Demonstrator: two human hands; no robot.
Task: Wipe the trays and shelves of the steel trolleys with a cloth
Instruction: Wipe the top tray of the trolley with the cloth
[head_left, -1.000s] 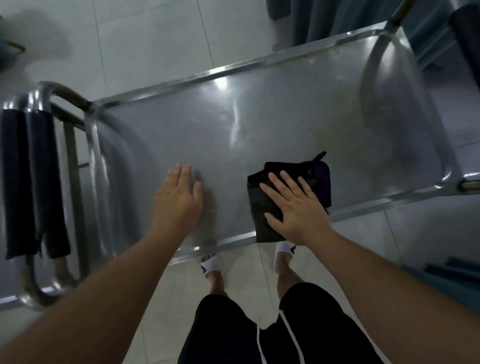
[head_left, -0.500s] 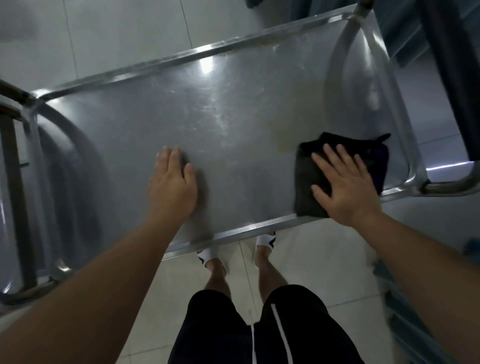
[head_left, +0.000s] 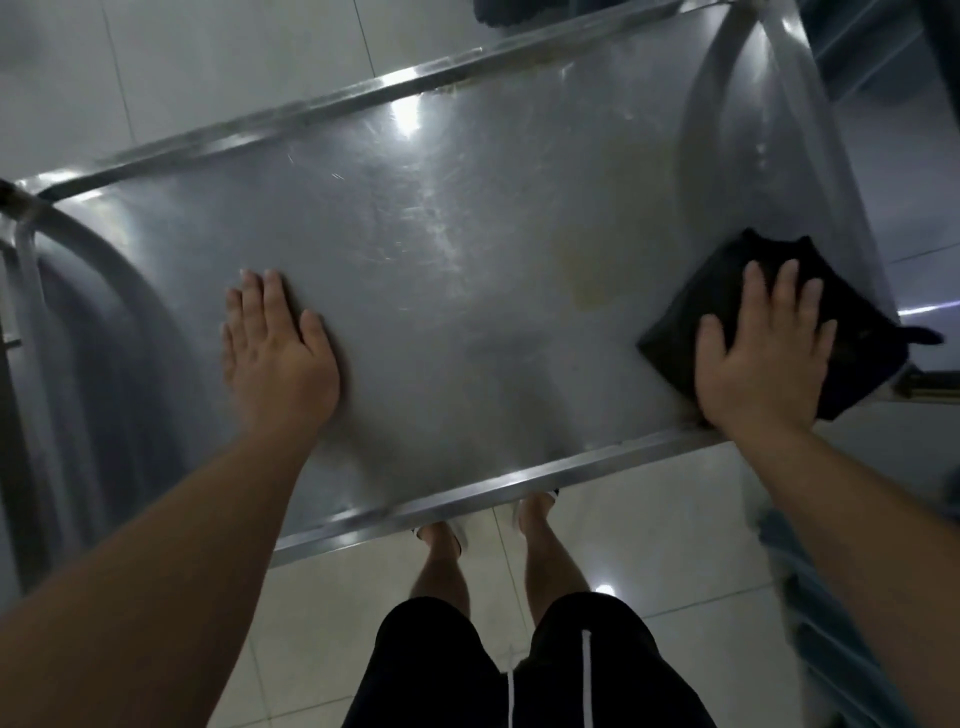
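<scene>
Nearest, two bare legs (head_left: 545, 551) in black shorts (head_left: 498, 670) on a pale tiled floor (head_left: 644, 525). Above them, one steel tray (head_left: 426, 244), a shiny scratched surface with a raised rim and a yellowish stain toward the right. Two hands on it: left hand (head_left: 275, 353) flat on bare metal, fingers straight; right hand (head_left: 763, 353) flat too, pressing one dark cloth (head_left: 852, 358) at the near right corner, partly over the rim. Beyond, more tiles and something dark, blurred.
</scene>
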